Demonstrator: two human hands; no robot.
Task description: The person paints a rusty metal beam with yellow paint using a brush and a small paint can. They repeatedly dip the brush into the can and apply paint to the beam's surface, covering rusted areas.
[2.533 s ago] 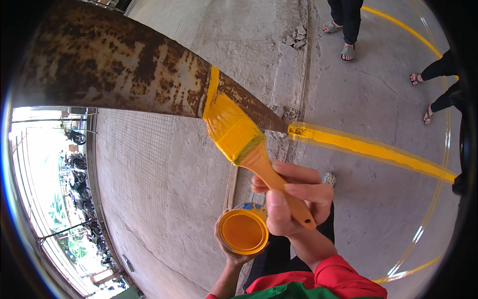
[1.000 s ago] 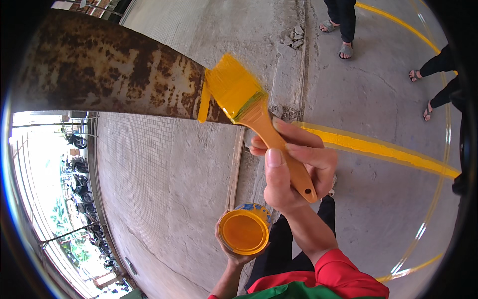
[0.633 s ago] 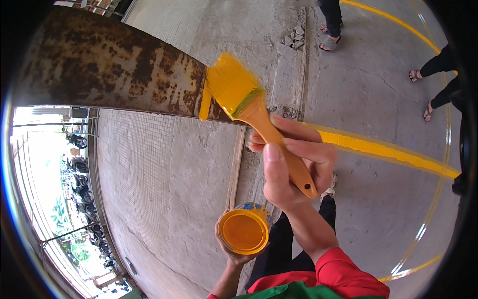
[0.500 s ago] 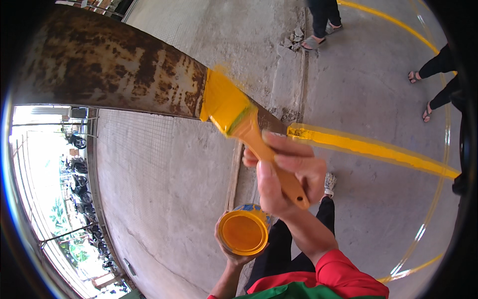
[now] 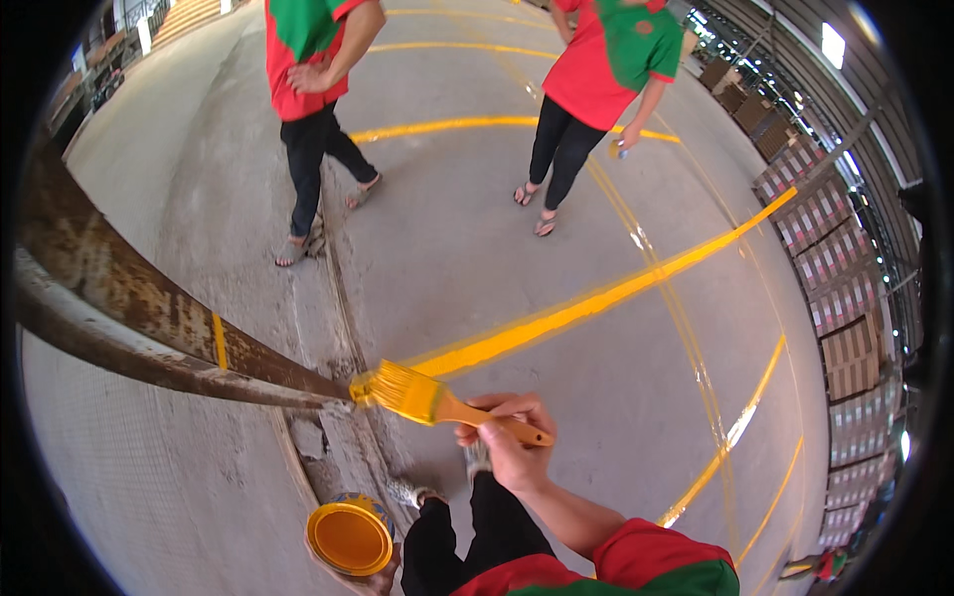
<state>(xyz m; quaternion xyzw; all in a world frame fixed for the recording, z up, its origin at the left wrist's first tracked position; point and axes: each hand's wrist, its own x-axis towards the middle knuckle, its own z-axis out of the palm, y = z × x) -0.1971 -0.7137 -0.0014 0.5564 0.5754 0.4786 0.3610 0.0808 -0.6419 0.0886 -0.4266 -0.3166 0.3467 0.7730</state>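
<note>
My right hand (image 5: pixel 514 443) is closed round the wooden handle of a wide paintbrush (image 5: pixel 409 393), its bristles loaded with yellow paint and pointing left. The bristle tips overlap the foot of a rusty steel post (image 5: pixel 149 288) in the picture; I cannot tell whether they touch. A narrow yellow stripe (image 5: pixel 220 342) crosses the post higher up. Low on the left, my left hand (image 5: pixel 386 574) grips an open paint can (image 5: pixel 350 537) from beneath and the side. Yellow-orange paint shows inside it, and its rim and wall are smeared yellow.
A thick yellow line (image 5: pixel 566 316) runs across the concrete floor from near the post. One person (image 5: pixel 310 70) stands at far left, hand on hip; another person (image 5: pixel 606 70) farther right holds a small can (image 5: pixel 617 149). Stacked cartons (image 5: pixel 845 298) line the right side.
The view has swung right and up, bringing both people and the carton stacks into sight. The brush has shifted from over the post's painted edge to its foot. Both hands keep their holds.
</note>
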